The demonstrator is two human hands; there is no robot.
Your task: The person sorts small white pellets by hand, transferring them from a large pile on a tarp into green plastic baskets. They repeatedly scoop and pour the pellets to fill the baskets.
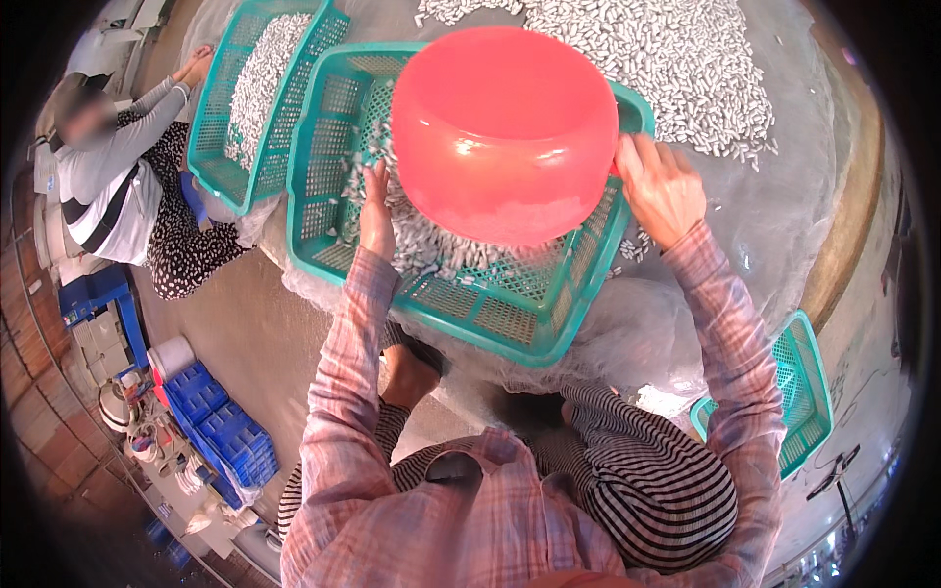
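My right hand (663,188) is closed on the right edge of a large red plastic basin (505,137), which is tipped with its smooth bottom turned up toward me. Under it stands a green plastic basket (299,220) with perforated walls. Small grey-and-white oblong pieces (431,245) lie in a heap inside the basket, below the basin. Beside the basin's left side, my left hand (376,214) is upright over the basket with its visible fingers stretched out, holding nothing that I can see. Whether it touches the basin is unclear. The basin's mouth is hidden.
A second green basket (223,181) with similar pieces stands at the left, where a co-worker (127,181) sits. More pieces are spread in a pile (676,78) on the plastic-covered surface (755,211). Another green basket (809,392) is at the lower right; blue crates (221,421) are at the lower left.
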